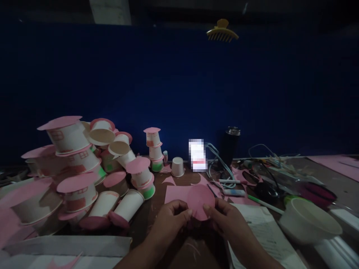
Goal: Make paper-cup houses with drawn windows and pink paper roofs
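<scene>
Between both hands, above the near middle of the table, is a round pink paper disc [200,200]. My left hand [175,218] pinches its left edge between thumb and fingers. On the opposite edge, my right hand [227,215] has its thumb on the disc's face and its fingers behind. Just beyond the disc lies a flat pink paper sheet [176,192], partly covered by it. Pink paper scraps [169,181] lie further back. A plain white paper cup [177,167] stands upside down behind them.
Paper cups with pink disc tops [78,188] are heaped at left. A lit phone [198,155], a dark bottle [230,145] and a cable [221,162] stand at the back. At right are a white bowl [308,220], papers [260,228] and a green marker [265,204].
</scene>
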{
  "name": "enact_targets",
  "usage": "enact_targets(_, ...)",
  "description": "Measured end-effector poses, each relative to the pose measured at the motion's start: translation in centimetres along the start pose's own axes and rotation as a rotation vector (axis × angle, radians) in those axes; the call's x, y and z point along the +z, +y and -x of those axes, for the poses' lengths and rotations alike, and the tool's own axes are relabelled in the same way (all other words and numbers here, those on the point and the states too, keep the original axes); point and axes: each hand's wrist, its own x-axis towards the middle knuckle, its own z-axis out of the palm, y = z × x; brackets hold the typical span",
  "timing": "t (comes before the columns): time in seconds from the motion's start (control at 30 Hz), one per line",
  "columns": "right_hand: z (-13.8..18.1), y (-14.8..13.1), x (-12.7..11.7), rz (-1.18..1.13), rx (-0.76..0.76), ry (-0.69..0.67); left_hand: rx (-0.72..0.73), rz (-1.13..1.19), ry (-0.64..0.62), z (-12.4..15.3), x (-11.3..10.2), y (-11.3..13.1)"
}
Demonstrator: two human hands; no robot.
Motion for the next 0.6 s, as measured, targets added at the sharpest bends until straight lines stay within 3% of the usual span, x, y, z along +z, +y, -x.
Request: enact_targets(0.6, 0.19, -0.03, 0.21, 0.110, -0.032, 0.053, -0.067, 0.036, 0.000, 0.36, 0.57, 0.04)
